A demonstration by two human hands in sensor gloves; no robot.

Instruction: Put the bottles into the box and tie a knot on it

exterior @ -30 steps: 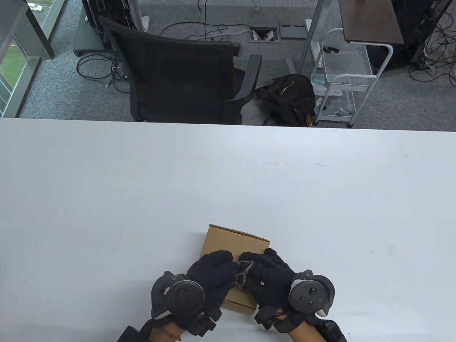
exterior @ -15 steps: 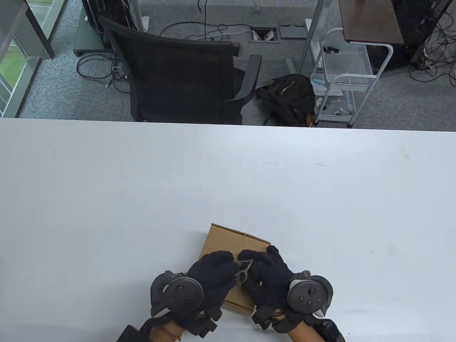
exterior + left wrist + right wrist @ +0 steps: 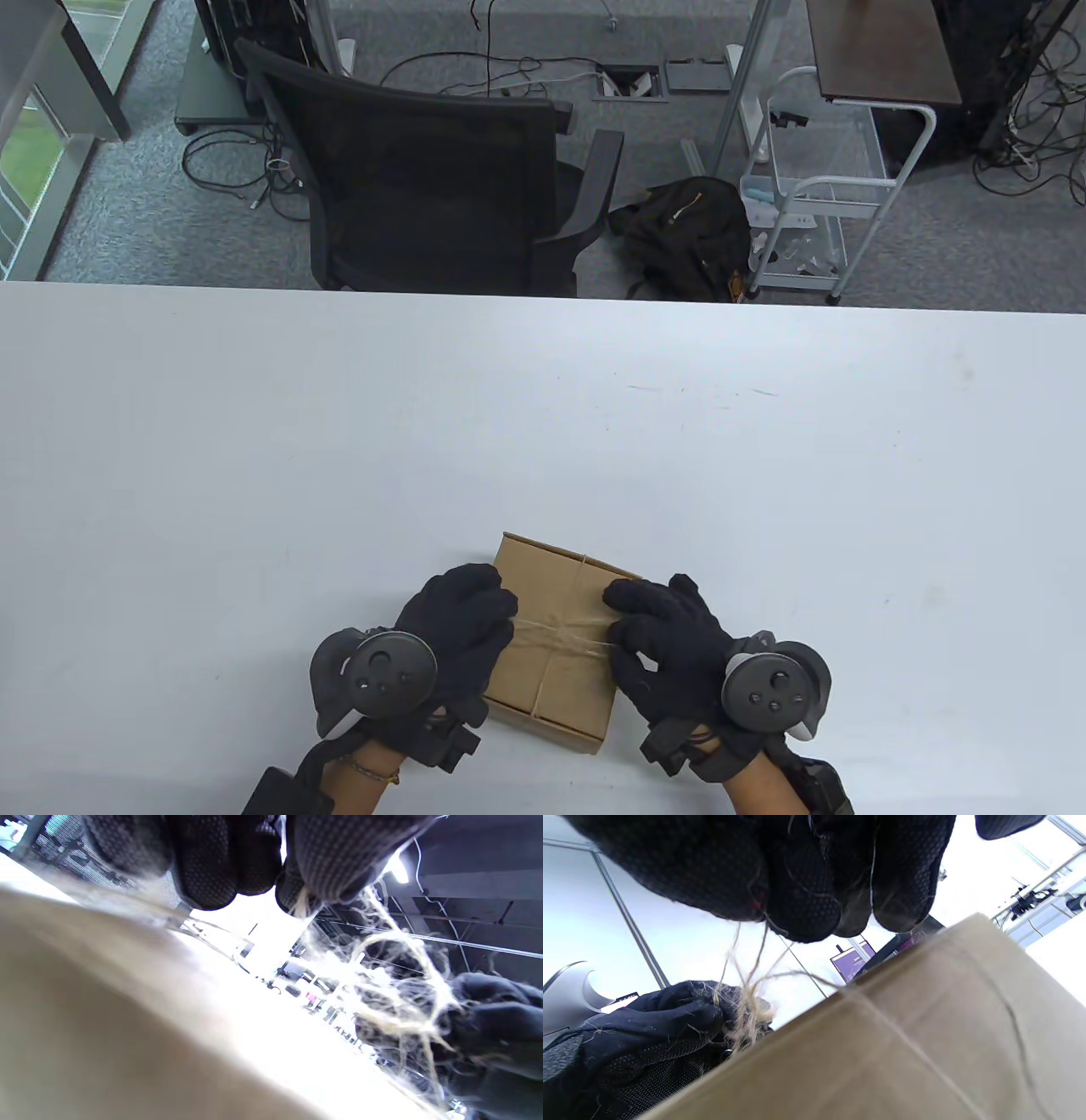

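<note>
A closed brown cardboard box (image 3: 556, 671) lies near the table's front edge, with thin twine (image 3: 562, 635) wrapped around it lengthwise and crosswise. My left hand (image 3: 475, 615) is at the box's left side and pinches one twine end. My right hand (image 3: 645, 624) is at the right side and pinches the other end. The twine runs taut between them over the lid. In the left wrist view, frayed twine (image 3: 394, 984) leads from my fingertips (image 3: 305, 891) toward the other glove. In the right wrist view, fibres (image 3: 746, 1001) hang above the box (image 3: 903, 1052). No bottle is in view.
The white table (image 3: 339, 424) stretches wide beyond the box. Past its far edge stand a black office chair (image 3: 424, 187), a dark backpack (image 3: 679, 233) on the floor and a white wire cart (image 3: 806, 187).
Both hands have moved apart, from meeting over the middle of the lid to the box's left and right sides. The twine loop between them has been drawn taut across the lid.
</note>
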